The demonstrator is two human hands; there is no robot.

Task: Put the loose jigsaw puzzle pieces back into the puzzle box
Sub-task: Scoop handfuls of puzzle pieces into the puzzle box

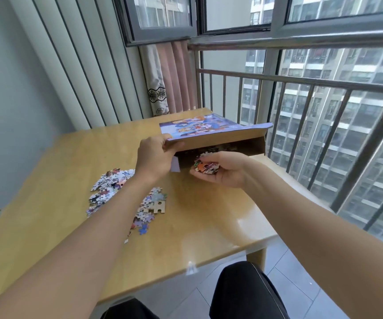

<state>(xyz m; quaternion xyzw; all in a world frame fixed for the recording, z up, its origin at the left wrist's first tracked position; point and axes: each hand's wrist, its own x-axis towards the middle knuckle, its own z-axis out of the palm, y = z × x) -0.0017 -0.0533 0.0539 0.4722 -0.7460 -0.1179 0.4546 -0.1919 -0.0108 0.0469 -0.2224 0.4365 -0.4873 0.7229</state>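
Observation:
The puzzle box (252,146) lies at the far right of the wooden table (209,222), its printed lid (206,126) raised so the near side gapes. My left hand (154,157) grips the lid's near left corner and holds it up. My right hand (222,169), palm up with curled fingers, holds a handful of puzzle pieces (205,168) right at the box's opening. Dark pieces show inside the box. Loose jigsaw pieces lie on the table in a left pile (107,187) and a smaller scatter (150,210) beside my left forearm.
A metal railing (301,107) and window run just behind and right of the table. A curtain (169,81) hangs at the far corner. My knees in dark trousers (243,293) sit below the table's near right edge.

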